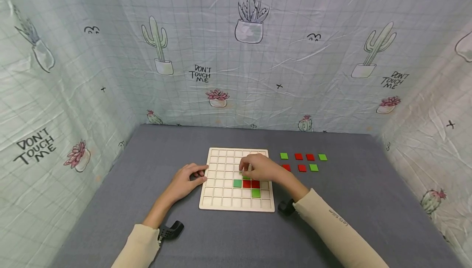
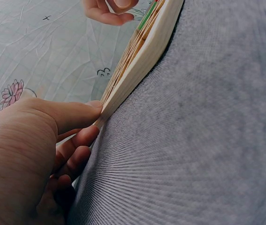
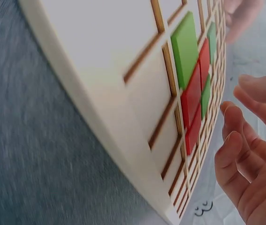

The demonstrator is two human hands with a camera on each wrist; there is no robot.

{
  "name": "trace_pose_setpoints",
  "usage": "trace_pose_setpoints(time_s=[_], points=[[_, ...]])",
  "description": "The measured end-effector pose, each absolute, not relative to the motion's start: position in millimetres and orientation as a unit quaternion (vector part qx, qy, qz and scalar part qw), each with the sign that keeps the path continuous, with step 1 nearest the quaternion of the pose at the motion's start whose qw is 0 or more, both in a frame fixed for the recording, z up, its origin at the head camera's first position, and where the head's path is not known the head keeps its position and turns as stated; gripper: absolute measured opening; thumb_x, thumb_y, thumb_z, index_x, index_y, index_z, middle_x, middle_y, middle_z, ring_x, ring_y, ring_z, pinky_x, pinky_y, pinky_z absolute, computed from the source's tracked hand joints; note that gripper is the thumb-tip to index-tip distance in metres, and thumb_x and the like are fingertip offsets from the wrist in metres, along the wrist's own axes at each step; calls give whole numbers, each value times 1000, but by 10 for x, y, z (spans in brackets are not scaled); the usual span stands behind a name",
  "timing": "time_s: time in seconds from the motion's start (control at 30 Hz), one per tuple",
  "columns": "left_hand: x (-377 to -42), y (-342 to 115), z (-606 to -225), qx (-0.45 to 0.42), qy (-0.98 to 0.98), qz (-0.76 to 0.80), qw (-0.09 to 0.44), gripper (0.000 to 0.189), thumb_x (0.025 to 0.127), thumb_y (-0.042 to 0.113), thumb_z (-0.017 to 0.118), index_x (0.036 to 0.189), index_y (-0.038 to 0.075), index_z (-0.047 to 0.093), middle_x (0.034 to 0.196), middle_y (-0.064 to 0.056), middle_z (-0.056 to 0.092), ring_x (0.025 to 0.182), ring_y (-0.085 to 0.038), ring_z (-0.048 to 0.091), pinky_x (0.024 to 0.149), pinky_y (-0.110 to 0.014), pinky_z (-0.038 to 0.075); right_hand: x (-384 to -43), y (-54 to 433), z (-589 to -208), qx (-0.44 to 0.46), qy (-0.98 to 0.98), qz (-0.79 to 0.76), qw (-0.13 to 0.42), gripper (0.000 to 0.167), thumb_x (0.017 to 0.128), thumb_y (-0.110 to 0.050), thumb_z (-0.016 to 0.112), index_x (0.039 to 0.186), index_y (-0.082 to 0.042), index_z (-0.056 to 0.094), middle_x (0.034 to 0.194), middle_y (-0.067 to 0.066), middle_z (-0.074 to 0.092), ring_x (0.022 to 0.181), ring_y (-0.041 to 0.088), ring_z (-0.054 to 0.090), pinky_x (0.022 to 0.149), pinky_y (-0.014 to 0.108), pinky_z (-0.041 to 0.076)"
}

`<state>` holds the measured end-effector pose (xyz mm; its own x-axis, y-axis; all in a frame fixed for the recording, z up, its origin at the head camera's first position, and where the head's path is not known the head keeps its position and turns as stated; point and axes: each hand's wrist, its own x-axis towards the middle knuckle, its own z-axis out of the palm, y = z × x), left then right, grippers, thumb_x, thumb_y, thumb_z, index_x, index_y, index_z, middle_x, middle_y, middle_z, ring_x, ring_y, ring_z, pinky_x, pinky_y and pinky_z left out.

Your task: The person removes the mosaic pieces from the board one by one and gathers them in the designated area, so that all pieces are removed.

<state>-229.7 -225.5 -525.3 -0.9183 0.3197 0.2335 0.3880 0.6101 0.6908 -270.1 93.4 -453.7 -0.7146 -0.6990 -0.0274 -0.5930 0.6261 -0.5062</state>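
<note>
A pale wooden grid board lies flat, with green and red tiles in some of its squares. My left hand rests at the board's left edge, its thumb and forefinger against the rim. Over the upper right part of the board is my right hand, fingers loosely bent. In the right wrist view its thumb and fingers are apart with nothing between them. Close by are a red tile and a green tile. Another green tile sits lower, below a red tile; a darker green tile is farther left.
Right of the board, loose tiles lie in two rows on the grey tabletop, among them a green tile and a red tile. A printed cloth encloses the back and sides. Each wrist wears a black device.
</note>
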Motion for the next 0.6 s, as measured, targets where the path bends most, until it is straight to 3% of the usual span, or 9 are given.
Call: trace_pose_setpoints(time_s=[0.4, 0.6], points=[[-2301, -2253, -5247, -194, -899, -391, 43, 38, 96, 28, 75, 132, 17, 72, 98, 11, 65, 92, -6, 56, 85, -31, 46, -2586, 765, -4556, -374, 892, -213, 137, 11, 91, -17, 79, 101, -18, 77, 92, -6, 69, 86, 11, 62, 81, 28, 48], [-2297, -2242, -5251, -196, -896, -395, 52, 38, 95, 26, 77, 131, 15, 73, 97, 10, 66, 90, -6, 56, 84, -31, 46, -2593, 742, -4601, -375, 895, -202, 128, 10, 90, -16, 80, 99, -19, 78, 88, -8, 68, 83, 9, 61, 81, 29, 48]])
